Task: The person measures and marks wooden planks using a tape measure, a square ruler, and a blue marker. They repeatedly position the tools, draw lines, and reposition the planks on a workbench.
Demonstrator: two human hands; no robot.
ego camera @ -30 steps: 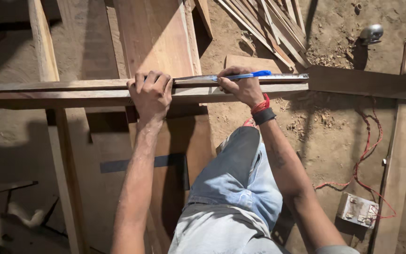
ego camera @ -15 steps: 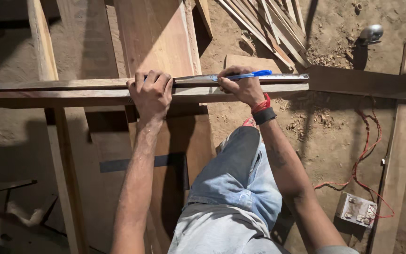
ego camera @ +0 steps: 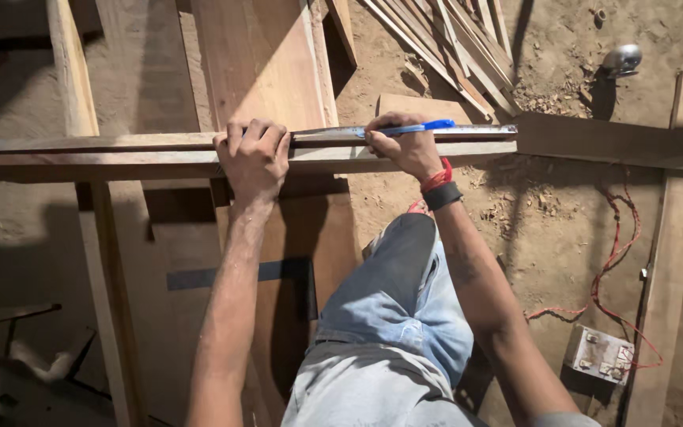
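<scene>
A long narrow wooden plank [ego camera: 120, 154] lies across the view at arm's length. A metal ruler [ego camera: 476, 131] rests along its top edge. My left hand [ego camera: 253, 158] grips over the plank and presses the ruler's left end down. To the right, my right hand [ego camera: 406, 146] holds a blue pen [ego camera: 416, 126] flat against the ruler, its tip toward the left. A red band and a dark watch circle the right wrist. My knee in blue jeans [ego camera: 401, 292] is raised below the plank.
Wide boards [ego camera: 258, 63] and upright planks [ego camera: 73, 71] lie under the plank on sandy ground. Thin wood strips [ego camera: 452, 47] are piled at top right. A red cable [ego camera: 618, 253] runs to a small grey box [ego camera: 601, 354]. Another plank [ego camera: 673, 237] lies at right.
</scene>
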